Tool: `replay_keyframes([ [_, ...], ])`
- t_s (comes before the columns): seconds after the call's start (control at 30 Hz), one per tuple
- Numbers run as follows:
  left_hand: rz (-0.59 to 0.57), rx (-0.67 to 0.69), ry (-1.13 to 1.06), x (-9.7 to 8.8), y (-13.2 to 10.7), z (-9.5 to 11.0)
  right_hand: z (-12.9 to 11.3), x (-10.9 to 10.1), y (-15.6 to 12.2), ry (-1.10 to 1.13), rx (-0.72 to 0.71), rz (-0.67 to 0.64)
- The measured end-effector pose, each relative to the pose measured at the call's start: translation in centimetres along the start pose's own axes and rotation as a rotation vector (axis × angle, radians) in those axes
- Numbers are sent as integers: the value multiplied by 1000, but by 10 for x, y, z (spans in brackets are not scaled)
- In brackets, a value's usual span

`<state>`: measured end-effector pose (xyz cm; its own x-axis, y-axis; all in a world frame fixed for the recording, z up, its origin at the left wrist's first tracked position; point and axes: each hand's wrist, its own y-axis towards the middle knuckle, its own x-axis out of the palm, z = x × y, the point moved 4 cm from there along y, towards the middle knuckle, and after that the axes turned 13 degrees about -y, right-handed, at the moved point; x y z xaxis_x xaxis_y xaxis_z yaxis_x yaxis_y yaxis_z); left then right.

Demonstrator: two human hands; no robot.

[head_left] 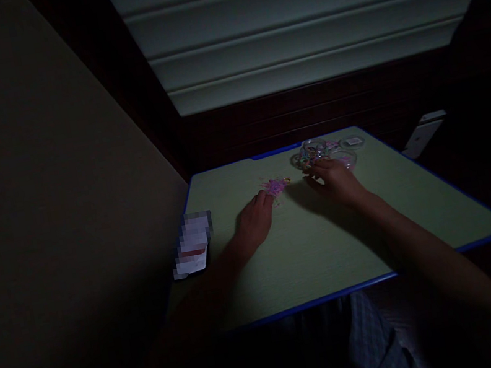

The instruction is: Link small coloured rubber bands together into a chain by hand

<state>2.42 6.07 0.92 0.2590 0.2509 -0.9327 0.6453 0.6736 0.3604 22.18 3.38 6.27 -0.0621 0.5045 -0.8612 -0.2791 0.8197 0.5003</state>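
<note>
A small loose pile of pink and purple bits (275,186), thin and band-like, lies on the light green tabletop (303,249). My left hand (256,218) rests at its near left edge, fingers curled together with the tips touching the pile; what they pinch, if anything, is too small to see. Farther right, my right hand (334,180) reaches over the table with thumb and fingers apart. Its fingertips are just in front of a clear round jar (313,147) with multicoloured small pieces in and around it. Another clear container (345,159) with pink contents stands partly behind that hand.
A phone (193,243) with a lit, blurred-out screen lies at the table's left edge. Near the back right corner is a clear round lid (351,142) with a white label. A wall borders the left side, and a white device (425,134) sits beyond the right edge.
</note>
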Motion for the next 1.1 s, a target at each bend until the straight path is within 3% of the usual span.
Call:
replay_keyframes([
  [0.23,38,103,15,-4,-1,9,-36,9,-5,74,-216,-37],
  [0.7,47,165,13,-4,-3,11,-39,12,-5,-7,-282,-59],
  [0.8,44,152,6,-3,-2,9,-21,4,-2,-134,-191,-73],
  [1.0,34,153,21,-2,-1,7,37,-15,-7,-442,276,0],
  [1.1,33,143,12,-1,-1,6,53,-15,-13,-529,399,-2],
])
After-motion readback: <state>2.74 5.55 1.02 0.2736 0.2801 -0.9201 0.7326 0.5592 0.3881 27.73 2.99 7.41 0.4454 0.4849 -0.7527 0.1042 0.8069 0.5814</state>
